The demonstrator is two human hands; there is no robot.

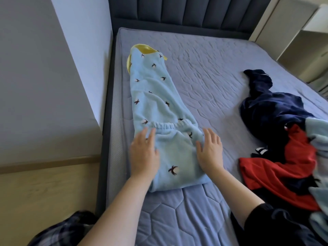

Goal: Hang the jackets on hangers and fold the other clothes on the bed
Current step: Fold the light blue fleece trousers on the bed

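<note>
Light blue fleece pants [156,107] with small dark bird marks and a yellow cuff at the far end lie lengthwise along the left side of the bed [213,71]. The near part is folded over, with the elastic waistband lying across the legs. My left hand [144,153] rests flat on the left side of the folded part, fingers straight. On its right edge lies my right hand [210,150], flat as well, with the thumb on the fabric.
A pile of clothes sits on the right side of the bed: a dark navy garment [269,107], a red one [284,176] and pale blue fabric [319,139]. A dark padded headboard [195,13] stands at the far end. A wall and wooden floor [44,192] border the left.
</note>
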